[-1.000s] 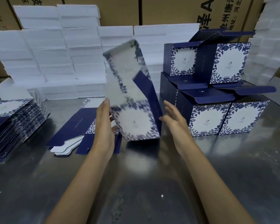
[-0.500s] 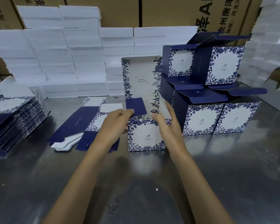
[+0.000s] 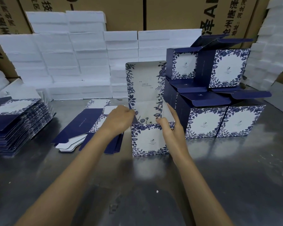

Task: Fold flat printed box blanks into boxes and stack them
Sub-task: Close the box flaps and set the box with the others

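A blue-and-white floral box (image 3: 149,141) stands upright on the steel table (image 3: 153,185) in the middle, its lid raised behind it and its top open. My left hand (image 3: 119,119) is at the box's upper left corner, fingers curled onto the left edge. My right hand (image 3: 170,126) grips the front right rim, thumb over the front wall and fingers along the right side. A few flat blanks (image 3: 88,126) lie just left of the box. Folded boxes (image 3: 219,98) are stacked in two layers to the right, flaps open.
A tall pile of flat blanks (image 3: 15,123) sits at the table's left edge. White foam blocks (image 3: 75,62) are stacked along the back and at the far right, with brown cartons (image 3: 170,13) behind them.
The blank that I held tilted in the air now stands on the table as a box. The navy side flap has gone down inside, and both hands have closed in on the rim.
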